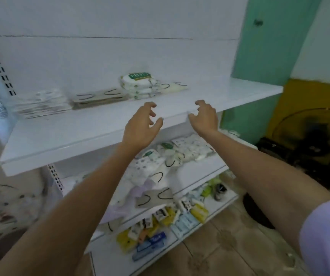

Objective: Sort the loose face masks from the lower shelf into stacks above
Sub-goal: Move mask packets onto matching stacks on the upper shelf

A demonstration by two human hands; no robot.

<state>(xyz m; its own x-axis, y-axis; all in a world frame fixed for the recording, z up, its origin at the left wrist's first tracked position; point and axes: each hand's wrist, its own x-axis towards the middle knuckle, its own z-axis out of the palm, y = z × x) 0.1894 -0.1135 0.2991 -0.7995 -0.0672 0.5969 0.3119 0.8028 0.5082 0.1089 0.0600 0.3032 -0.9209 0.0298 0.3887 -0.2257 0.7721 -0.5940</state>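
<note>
While both bare hands hover empty before the front edge of the upper shelf (80,134), the loose face masks (156,174) lie in a jumbled heap on the lower shelf (200,172) beneath them. The left hand (142,126) and the right hand (206,118) are side by side but apart, fingers spread and only half bent, with nothing between them. On the upper shelf, four groups sit in a row near the back panel: a stack of white patterned masks (41,104) at the left, a flat grey-beige stack (100,97) with black ear loops just beside it, a pile of green-labelled white packs (138,86), and a cream mask (173,86) touching that pile's right side. The heap mixes white dotted, lilac and grey-beige masks, some overhanging the front lip. Yellow and blue packets (150,234) crowd the bottom shelf (110,261). A lilac sleeve (327,236) covers the right upper arm, and a dark floor fan (309,136) stands to the right of the unit.
</note>
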